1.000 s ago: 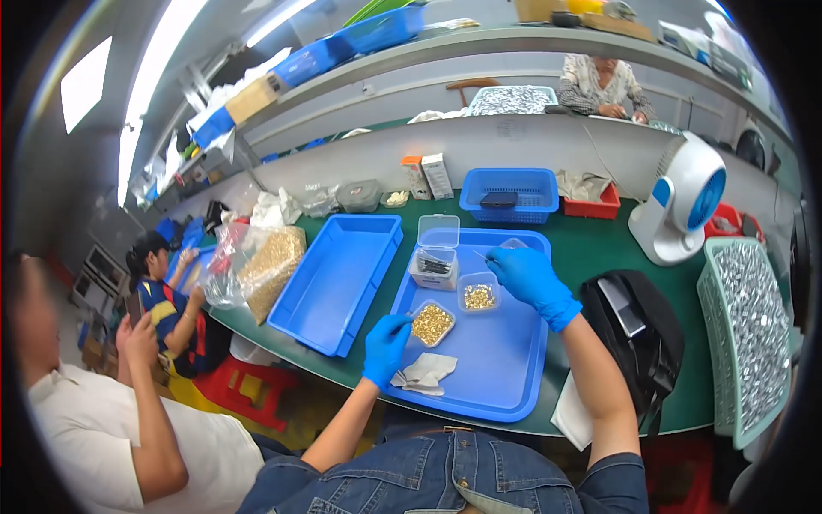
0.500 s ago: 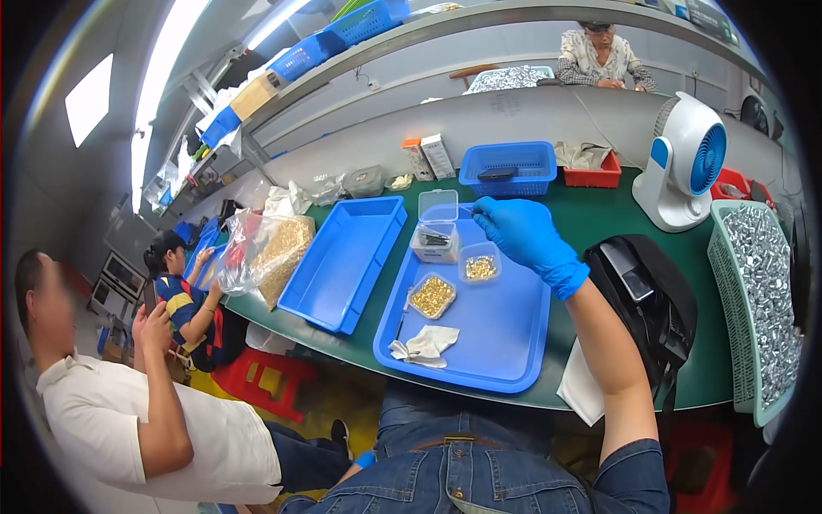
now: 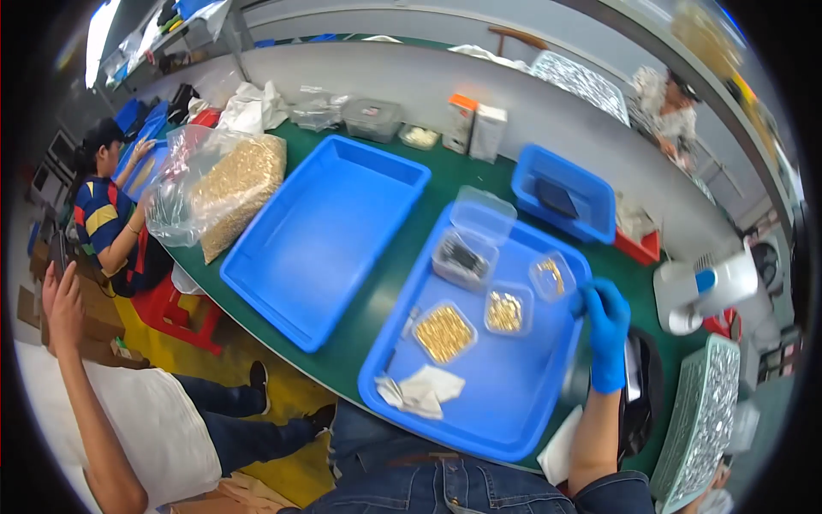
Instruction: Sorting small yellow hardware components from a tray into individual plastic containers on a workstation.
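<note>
My right hand (image 3: 606,330), in a blue glove, hovers by the right rim of the blue tray (image 3: 522,428). Its fingers are curled together, and whatever lies in them is too small or hidden to make out. Nearest to it in the tray is a small clear container with a few gold pieces (image 3: 550,276). Two more clear containers, the middle one (image 3: 507,310) and a fuller one (image 3: 444,333), hold small gold parts. A clear box with an open lid (image 3: 463,259) has dark pieces inside. A white cloth (image 3: 425,391) lies at the near left. My left hand is out of view.
Left of the tray stands another blue tray (image 3: 317,240), beside a bag of gold-coloured parts (image 3: 235,193). Behind are a blue basket (image 3: 565,193) and two small boxes (image 3: 473,127). On the right are a fan (image 3: 706,287), a black bag (image 3: 640,403) and a green basket of metal parts (image 3: 698,420).
My right hand has moved back from the open-lidded box to the tray's right side, uncovering the third gold container. The view has turned, and the glimpse of my left glove is gone.
</note>
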The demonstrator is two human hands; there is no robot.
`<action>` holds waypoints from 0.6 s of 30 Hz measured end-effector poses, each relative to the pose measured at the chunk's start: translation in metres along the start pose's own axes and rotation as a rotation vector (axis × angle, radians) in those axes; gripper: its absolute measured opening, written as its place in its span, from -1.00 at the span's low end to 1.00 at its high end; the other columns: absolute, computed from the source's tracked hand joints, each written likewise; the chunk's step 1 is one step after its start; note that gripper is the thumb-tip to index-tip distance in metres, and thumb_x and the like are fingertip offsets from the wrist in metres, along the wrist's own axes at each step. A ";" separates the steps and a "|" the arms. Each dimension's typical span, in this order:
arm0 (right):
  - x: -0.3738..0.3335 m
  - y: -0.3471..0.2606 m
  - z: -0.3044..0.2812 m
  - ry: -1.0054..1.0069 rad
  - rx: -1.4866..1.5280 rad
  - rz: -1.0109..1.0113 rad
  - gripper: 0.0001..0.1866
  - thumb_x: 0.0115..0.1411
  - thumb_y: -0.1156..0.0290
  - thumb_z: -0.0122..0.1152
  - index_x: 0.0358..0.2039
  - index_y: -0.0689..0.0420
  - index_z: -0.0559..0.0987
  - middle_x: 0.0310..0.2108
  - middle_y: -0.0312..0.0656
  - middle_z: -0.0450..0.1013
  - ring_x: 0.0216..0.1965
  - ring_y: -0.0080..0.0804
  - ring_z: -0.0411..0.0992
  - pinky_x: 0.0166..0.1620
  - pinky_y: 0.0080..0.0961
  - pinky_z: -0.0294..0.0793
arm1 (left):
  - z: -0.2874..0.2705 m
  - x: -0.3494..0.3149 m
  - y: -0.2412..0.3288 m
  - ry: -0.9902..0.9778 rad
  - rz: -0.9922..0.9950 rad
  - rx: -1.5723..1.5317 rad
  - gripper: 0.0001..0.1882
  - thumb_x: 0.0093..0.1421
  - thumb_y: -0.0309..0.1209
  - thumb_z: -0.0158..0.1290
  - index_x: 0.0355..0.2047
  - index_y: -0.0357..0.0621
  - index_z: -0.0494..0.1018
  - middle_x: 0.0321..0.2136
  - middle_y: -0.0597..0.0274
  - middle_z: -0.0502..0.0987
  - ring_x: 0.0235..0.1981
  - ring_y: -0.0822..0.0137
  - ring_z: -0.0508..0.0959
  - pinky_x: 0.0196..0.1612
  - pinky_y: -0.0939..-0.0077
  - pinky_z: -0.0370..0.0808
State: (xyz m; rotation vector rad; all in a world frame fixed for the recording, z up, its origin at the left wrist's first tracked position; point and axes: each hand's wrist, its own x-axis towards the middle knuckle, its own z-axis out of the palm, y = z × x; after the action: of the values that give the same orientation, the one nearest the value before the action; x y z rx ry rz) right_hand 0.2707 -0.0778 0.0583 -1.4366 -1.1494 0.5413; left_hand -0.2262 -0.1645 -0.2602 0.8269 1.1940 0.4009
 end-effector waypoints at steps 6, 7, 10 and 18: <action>0.023 -0.008 0.022 0.047 -0.009 0.124 -0.89 0.22 0.55 -0.02 -0.30 0.25 0.48 -0.59 -0.26 0.40 -0.57 -0.59 0.36 -0.49 -0.67 0.37 | -0.005 0.006 -0.010 0.000 -0.105 0.012 -0.72 0.14 -0.29 -0.02 -0.35 -0.29 0.50 -0.45 0.09 0.53 -0.43 0.28 0.50 -0.32 0.40 0.41; 0.025 -0.010 0.027 0.021 -0.047 0.106 -0.89 0.22 0.55 -0.02 -0.30 0.25 0.48 -0.59 -0.25 0.40 -0.57 -0.59 0.36 -0.49 -0.67 0.37 | -0.010 0.010 -0.013 0.004 -0.104 0.027 -0.72 0.14 -0.29 -0.02 -0.35 -0.29 0.50 -0.46 0.09 0.53 -0.44 0.28 0.50 -0.33 0.39 0.41; 0.015 -0.012 0.035 -0.033 -0.116 0.056 -0.88 0.22 0.55 -0.03 -0.30 0.25 0.49 -0.58 -0.25 0.41 -0.56 -0.60 0.36 -0.48 -0.67 0.38 | -0.018 0.013 -0.034 0.029 -0.098 0.074 -0.72 0.15 -0.28 -0.03 -0.37 -0.29 0.51 -0.47 0.08 0.54 -0.45 0.28 0.51 -0.34 0.38 0.41; -0.039 -0.004 0.042 -0.136 -0.204 -0.120 -0.86 0.24 0.49 -0.01 -0.29 0.26 0.50 -0.60 -0.28 0.40 -0.59 -0.61 0.35 -0.49 -0.67 0.37 | -0.028 -0.056 -0.133 0.109 -0.124 0.279 -0.70 0.16 -0.26 -0.05 -0.41 -0.28 0.52 -0.50 0.07 0.54 -0.47 0.26 0.51 -0.38 0.34 0.41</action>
State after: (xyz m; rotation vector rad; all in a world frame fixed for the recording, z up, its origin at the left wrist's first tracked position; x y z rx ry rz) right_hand 0.2177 -0.0923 0.0417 -1.5101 -1.4229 0.4529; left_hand -0.2900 -0.2789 -0.3263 0.9736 1.4162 0.1811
